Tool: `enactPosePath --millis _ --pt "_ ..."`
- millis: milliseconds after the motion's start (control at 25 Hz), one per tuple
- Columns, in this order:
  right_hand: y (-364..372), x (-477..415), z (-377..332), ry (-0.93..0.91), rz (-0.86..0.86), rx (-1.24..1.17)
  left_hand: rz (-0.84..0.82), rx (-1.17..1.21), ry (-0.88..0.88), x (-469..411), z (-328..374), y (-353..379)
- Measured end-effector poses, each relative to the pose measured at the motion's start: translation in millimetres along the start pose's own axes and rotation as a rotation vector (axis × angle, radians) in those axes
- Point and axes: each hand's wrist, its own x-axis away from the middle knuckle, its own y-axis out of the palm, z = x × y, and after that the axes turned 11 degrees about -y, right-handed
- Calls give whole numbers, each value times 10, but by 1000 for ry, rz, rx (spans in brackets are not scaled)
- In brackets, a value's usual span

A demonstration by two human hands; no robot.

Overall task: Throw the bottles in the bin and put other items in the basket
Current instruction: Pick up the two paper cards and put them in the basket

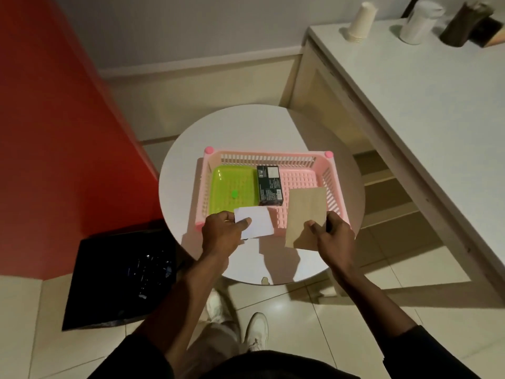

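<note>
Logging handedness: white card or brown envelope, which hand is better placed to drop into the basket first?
Probably right. The right hand holds the brown envelope already well over the pink basket. The left hand holds the white card only at the near rim.

Round white table (237,127) at centre, standing on pale tiled floor (314,313). Red wall panel (49,132) at left. White counter (423,86) at upper right, carrying a stack of upturned paper cups (360,22), a white cylindrical container (419,21) and a dark brown object (464,24), blurred. White shoes (257,330) visible near bottom edge.
</note>
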Motion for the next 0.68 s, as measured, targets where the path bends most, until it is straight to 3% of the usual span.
enactPosePath --millis 200,320,520,680 --pt "-70 -234 -31 55 77 24 122 -535 238 -269 387 418" --pt "-139 -411 -45 107 149 72 204 -929 522 -336 580 595" --pt "-172 -643 -13 146 228 40 33 -1360 1094 -540 459 805" --pt "-131 -872 3 111 184 111 -138 -1639 1144 -724 321 867"
